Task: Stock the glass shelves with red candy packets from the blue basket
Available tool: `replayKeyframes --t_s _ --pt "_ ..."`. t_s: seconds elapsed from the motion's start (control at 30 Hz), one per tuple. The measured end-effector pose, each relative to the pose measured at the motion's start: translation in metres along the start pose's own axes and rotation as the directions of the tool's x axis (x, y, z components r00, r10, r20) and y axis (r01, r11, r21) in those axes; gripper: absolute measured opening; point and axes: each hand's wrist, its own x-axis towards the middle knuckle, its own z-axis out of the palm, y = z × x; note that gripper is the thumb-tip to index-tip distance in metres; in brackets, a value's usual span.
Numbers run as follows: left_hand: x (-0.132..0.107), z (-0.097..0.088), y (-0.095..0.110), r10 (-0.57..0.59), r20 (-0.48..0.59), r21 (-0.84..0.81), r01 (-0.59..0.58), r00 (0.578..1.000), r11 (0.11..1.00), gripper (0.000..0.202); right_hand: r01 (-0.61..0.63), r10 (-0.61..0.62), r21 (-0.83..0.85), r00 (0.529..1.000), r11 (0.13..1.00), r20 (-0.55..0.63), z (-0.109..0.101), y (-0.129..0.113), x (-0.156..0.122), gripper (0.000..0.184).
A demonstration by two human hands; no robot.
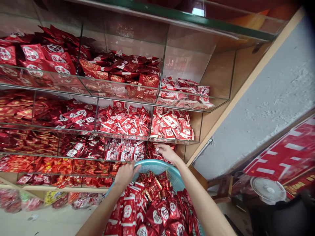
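Note:
A blue-green plastic basket [177, 178] heaped with red wrapped sweets [157, 213] is in front of me at the bottom of the view. My left hand [126, 173] grips its far left rim, the thumb lying along the edge and the other fingers partly hidden. Over the basket's far rim stretches my right arm. My right hand [167, 152] is inside a low right-hand shelf compartment, fingertips closed on a small red packet [157, 149]. More dark red packets [151, 152] lie around those fingers.
Glass-fronted shelves [123, 93] hold several compartments of red packets. A thick glass edge [157, 14] juts out overhead. A wooden side panel [236, 95] and grey wall [261, 108] bound the right. A white fan [268, 190] stands lower right; bagged goods [85, 200] lie below the shelves.

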Motion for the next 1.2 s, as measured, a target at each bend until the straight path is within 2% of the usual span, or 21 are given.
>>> replayKeyframes --t_s 0.07,0.13,0.17,0.23,0.33,0.43,0.53,0.7,0.8,0.9,1.0,1.07,1.2 --pt "-0.001 -0.002 0.000 -0.007 0.020 -0.006 0.007 1.000 1.000 0.059 0.117 -0.120 -0.112 0.992 0.987 -0.025 -0.018 -0.004 -0.013 0.036" --pt "-0.001 -0.005 0.001 -0.014 0.041 -0.014 0.015 0.999 1.000 0.058 0.193 -0.215 -0.313 0.976 0.930 -0.039 -0.035 -0.004 -0.029 0.033" --pt "-0.002 -0.006 0.001 -0.015 0.049 -0.017 0.016 0.999 1.000 0.058 0.186 -0.229 -0.419 0.972 0.889 -0.055 -0.041 -0.003 -0.037 0.032" --pt "-0.002 -0.008 0.002 -0.015 0.056 -0.019 0.016 0.998 1.000 0.057 0.097 -0.202 -0.574 0.972 0.813 -0.121 -0.048 0.004 -0.052 0.033" --pt "-0.003 -0.009 0.002 -0.016 0.052 -0.020 0.017 0.999 1.000 0.057 -0.014 -0.162 -0.669 0.966 0.743 -0.201 -0.049 0.017 -0.064 0.035" --pt "-0.003 -0.009 0.002 -0.010 0.054 -0.028 0.011 0.999 1.000 0.057 -0.052 -0.128 -0.664 0.967 0.746 -0.219 -0.048 0.030 -0.064 0.028" --pt "-0.003 -0.007 0.001 -0.008 0.045 -0.038 0.010 0.999 0.999 0.057 -0.079 -0.115 -0.578 0.950 0.812 -0.291 -0.049 0.039 -0.057 0.027" --pt "-0.002 -0.003 0.000 0.002 -0.011 -0.023 -0.003 1.000 1.000 0.058 0.003 -0.176 -0.323 0.842 0.947 -0.510 -0.047 0.048 -0.051 0.035" --pt "-0.001 0.000 -0.001 0.003 -0.018 -0.024 -0.004 1.000 1.000 0.058 0.007 -0.131 -0.222 0.825 0.975 -0.549 -0.043 0.050 -0.051 0.035" --pt "-0.002 0.001 -0.001 0.010 -0.017 -0.022 -0.011 1.000 1.000 0.057 -0.078 -0.111 -0.343 0.860 0.936 -0.499 -0.041 0.050 -0.047 0.034" --pt "-0.002 0.000 0.000 0.012 -0.016 -0.017 -0.013 1.000 1.000 0.056 -0.220 -0.055 -0.530 0.890 0.819 -0.453 -0.038 0.051 -0.039 0.030" --pt "-0.002 -0.002 0.000 0.007 -0.008 -0.020 -0.007 1.000 1.000 0.056 -0.283 -0.008 -0.570 0.891 0.771 -0.454 -0.034 0.056 -0.034 0.026" --pt "-0.003 -0.005 0.001 0.009 -0.004 -0.028 -0.009 1.000 1.000 0.057 -0.302 0.024 -0.576 0.898 0.759 -0.440 -0.028 0.070 -0.026 0.027"
